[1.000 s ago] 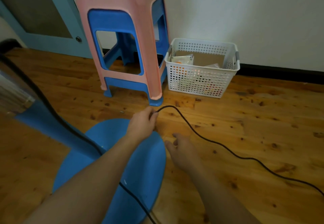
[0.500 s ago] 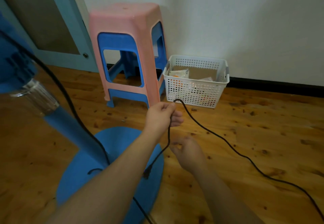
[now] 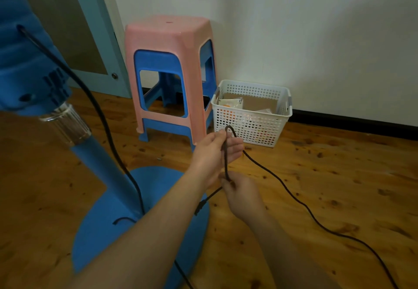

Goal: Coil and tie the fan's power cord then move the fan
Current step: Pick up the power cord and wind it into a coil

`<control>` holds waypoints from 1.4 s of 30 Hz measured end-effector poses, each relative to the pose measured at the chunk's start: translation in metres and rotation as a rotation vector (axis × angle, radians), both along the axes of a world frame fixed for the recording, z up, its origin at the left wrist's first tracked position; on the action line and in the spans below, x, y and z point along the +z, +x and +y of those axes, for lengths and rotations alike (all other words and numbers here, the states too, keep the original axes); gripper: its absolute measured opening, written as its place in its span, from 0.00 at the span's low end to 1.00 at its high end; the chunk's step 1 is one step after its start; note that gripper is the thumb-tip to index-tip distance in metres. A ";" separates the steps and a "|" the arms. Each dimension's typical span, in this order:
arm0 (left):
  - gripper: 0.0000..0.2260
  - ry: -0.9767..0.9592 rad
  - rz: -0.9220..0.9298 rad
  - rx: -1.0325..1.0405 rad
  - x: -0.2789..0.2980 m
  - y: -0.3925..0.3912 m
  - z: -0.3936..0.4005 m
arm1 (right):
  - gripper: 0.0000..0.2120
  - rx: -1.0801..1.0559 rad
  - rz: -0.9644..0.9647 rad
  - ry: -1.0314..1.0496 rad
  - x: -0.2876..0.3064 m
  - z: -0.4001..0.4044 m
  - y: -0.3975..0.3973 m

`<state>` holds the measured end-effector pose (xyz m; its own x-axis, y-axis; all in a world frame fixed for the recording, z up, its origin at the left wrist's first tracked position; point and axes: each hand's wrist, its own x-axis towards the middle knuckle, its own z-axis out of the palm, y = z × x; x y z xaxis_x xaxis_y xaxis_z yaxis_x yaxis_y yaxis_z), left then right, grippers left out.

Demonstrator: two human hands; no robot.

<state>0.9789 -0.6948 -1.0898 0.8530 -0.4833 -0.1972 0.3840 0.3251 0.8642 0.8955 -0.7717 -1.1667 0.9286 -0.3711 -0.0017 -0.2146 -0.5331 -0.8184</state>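
Note:
A blue pedestal fan (image 3: 108,175) stands at the left on its round blue base (image 3: 158,200). Its black power cord (image 3: 294,200) runs from the motor housing down the post and trails away over the floor to the lower right. My left hand (image 3: 212,153) holds a loop of the cord up above the base, thumb against it. Just below, my right hand (image 3: 242,193) pinches the cord where the loop comes down. A short length with a thicker black piece hangs beneath my hands over the base.
A pink stool stacked over a blue one (image 3: 174,80) stands behind the fan. A white perforated basket (image 3: 253,112) with packets sits beside it against the white wall. A blue door (image 3: 74,28) is at the far left. Wooden floor (image 3: 339,175) spreads to the right.
My left hand has lifted the cord off the floor into a raised loop. My right hand has come up and taken hold of the cord under it. The view has tilted upward.

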 end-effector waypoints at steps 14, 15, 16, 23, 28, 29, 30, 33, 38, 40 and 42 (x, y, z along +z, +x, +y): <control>0.08 0.966 -0.415 -0.539 -0.068 -0.006 0.074 | 0.11 -0.112 -0.056 0.084 0.008 -0.006 -0.001; 0.09 0.960 -0.364 -0.579 -0.069 -0.006 0.080 | 0.12 -0.121 -0.063 0.098 0.009 -0.006 0.001; 0.09 0.940 -0.317 -0.627 -0.069 -0.006 0.085 | 0.13 -0.131 -0.067 0.109 0.010 -0.006 0.002; 0.05 0.995 -0.561 -0.824 -0.054 -0.004 0.095 | 0.23 -0.230 -0.123 0.180 0.019 -0.001 0.005; 0.08 1.111 -0.935 -0.836 -0.050 -0.011 0.088 | 0.07 -0.272 -0.225 0.283 0.030 -0.001 0.009; 0.08 1.094 -0.948 -0.822 -0.048 -0.012 0.086 | 0.07 -0.272 -0.245 0.322 0.031 -0.002 0.010; 0.07 1.060 -0.933 -0.803 -0.047 -0.012 0.086 | 0.08 -0.272 -0.262 0.362 0.033 -0.003 0.012; 0.07 0.926 -0.824 -0.727 -0.043 -0.015 0.087 | 0.14 -0.287 -0.278 0.499 0.036 -0.006 0.014; 0.06 0.687 -0.603 -0.610 -0.027 -0.020 0.080 | 0.23 -0.230 -0.228 0.533 0.039 -0.009 0.013; 0.05 0.610 -0.560 -0.624 -0.021 -0.023 0.075 | 0.17 -0.210 -0.226 0.461 0.039 -0.008 0.012; 0.06 0.468 -0.487 -0.656 -0.014 -0.025 0.074 | 0.12 -0.193 -0.257 0.339 0.040 -0.008 0.012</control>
<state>0.9535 -0.6210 -1.1042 0.4781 -0.8583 -0.1862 -0.0713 -0.2492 0.9658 0.9073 -0.7795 -1.1272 0.8285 -0.5558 0.0683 -0.0511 -0.1965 -0.9792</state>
